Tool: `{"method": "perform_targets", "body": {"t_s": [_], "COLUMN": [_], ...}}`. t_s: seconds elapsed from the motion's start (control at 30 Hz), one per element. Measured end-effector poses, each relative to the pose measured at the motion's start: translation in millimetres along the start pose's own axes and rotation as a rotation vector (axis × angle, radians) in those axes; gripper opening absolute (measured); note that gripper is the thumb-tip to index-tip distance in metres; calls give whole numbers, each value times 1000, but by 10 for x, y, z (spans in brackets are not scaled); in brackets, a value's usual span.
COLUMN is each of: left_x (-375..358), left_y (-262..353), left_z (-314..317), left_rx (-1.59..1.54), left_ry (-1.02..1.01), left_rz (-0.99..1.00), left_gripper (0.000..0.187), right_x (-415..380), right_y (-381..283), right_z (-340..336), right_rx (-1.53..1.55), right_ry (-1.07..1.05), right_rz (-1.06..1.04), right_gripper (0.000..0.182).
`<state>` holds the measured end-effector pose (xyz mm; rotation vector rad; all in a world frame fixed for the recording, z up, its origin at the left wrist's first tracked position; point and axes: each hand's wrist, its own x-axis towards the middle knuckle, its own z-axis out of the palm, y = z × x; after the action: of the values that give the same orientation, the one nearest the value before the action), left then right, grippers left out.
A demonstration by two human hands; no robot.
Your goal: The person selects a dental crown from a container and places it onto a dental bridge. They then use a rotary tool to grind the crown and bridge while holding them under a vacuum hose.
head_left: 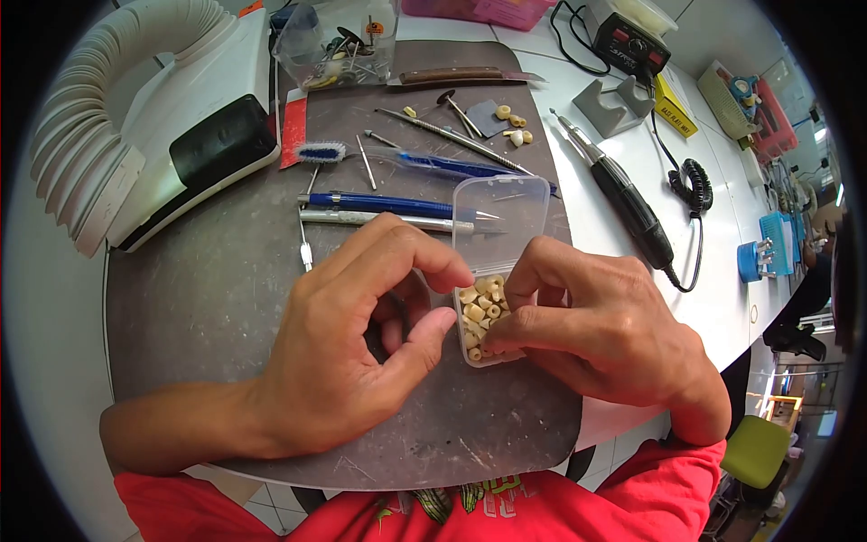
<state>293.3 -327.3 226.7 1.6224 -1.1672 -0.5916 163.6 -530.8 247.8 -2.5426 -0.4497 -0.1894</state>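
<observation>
A small clear plastic box (463, 350) with its lid (499, 217) swung open lies on the grey mat. Cream-coloured tooth-like pieces (476, 313) fill it. My left hand (352, 334) is at the box's left side, thumb and index finger apart near its edge, with nothing between them. Over the right part of the box, my right hand (605, 325) has its thumb and fingers drawn together among the pieces. What its fingertips hold, if anything, is hidden.
Blue pens (388, 205), a brush (321, 152), a knife (452, 77) and metal tools lie beyond the box. A white machine with a hose (194, 117) stands left. A black handpiece (632, 203) and a grey stand (616, 107) are at the right.
</observation>
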Motion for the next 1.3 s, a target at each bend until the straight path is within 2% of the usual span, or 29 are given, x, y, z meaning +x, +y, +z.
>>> {"method": "perform_targets", "body": {"t_s": [0.07, 0.13, 0.17, 0.2, 0.23, 0.27, 0.37, 0.43, 0.47, 0.57, 0.63, 0.8, 0.87, 1.0, 1.07, 1.3], "left_x": [2, 1, -6, -16, -22, -23, -33, -55, -57, -61, -67, -50, -46, -45, -44, -45], "left_y": [9, 22, 19, 11, 2, -3, -15, -18, -19, -26, -43, -53, -56, -45, -42, -48], "left_z": [5, 20, 25, 30, 34, 40, 57, 67, 66, 69, 78, 70, 65, 63, 62, 60], "left_rx": [14, 40, 39, 62, 86, 85, 132, 176, 176, 183, 278, 248, 245, 243, 240, 239], "left_ry": [-13, 28, 26, 17, 10, 8, -6, -33, -34, -19, -5, 2, 2, -4, -6, -8], "left_rz": [4, 28, 29, 24, 21, 22, 14, -33, -33, 44, 207, 267, 278, 265, 259, 246], "left_gripper": [32, 51, 51, 60, 69, 69, 75, 73, 73, 72, 70, 67, 67, 67, 67, 67], "right_x": [-3, 7, 23, 35, 16, -8, 21, 22, 18, 21, 10, -4, -11, -17, -52, -49], "right_y": [-3, -22, -47, -54, 12, 12, 6, 43, 64, 87, 95, 18, 68, -10, -29, -97], "right_z": [18, -1, -43, -70, -37, -60, -78, -57, -34, 4, -8, -32, -117, -159, -158, -210], "right_rx": [-21, -44, -77, -110, -85, -44, 40, 103, 103, 170, 152, 121, -159, -173, -228, -276], "right_ry": [67, 135, 252, 370, 468, 504, 499, 354, 353, 425, 445, 560, 476, 469, 489, 299], "right_rz": [2, 3, 60, 117, 113, 222, 333, 371, 372, 312, 278, 271, -100, -181, -122, -58], "right_gripper": [25, 24, 22, 21, 24, 30, 36, 37, 37, 35, 34, 33, 32, 36, 38, 39]}}
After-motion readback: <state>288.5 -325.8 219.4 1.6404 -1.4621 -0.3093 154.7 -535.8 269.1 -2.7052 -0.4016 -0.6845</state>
